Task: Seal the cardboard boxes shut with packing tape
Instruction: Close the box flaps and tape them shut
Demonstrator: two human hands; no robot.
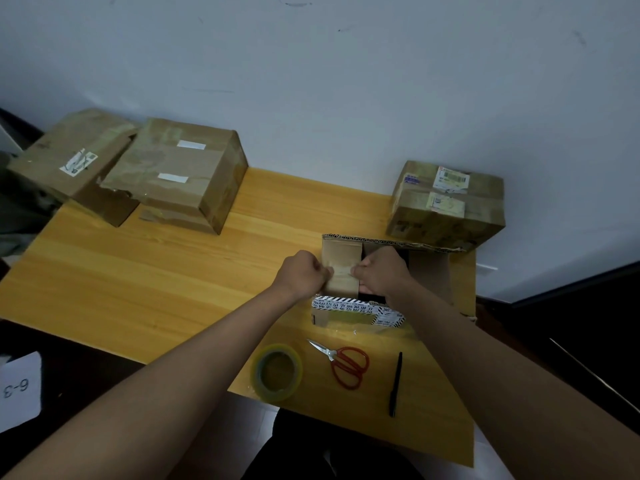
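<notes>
Open cardboard box [429, 271] sits at right of the desk [156, 278], near the front edge. Far flap stands upright, corrugated edge showing; near wall carries printed black-and-white tape. Inside is dark, contents not readable.

Left hand [304, 271] and right hand [381, 271] both curl onto a narrow inner flap [341, 271], fingers pinching its two side edges. Whether a strip of tape lies between the fingers is too faint to tell.

In front of the box: a roll of clear tape [277, 372], yellowish, lying flat near the desk's front edge; red-handled scissors [343, 363] just right of it, blades shut; black pen [396, 384] further right. All three apart from each other.

Behind the box, a taped box with labels [446, 206], close to it by the wall. Far left, two larger brown boxes [173, 174], one overhanging the desk's corner. Wide bare wood grain lies between left boxes and the hands.

Lower left, a paper marked "6-3" [19, 389], partly cut off.
</notes>
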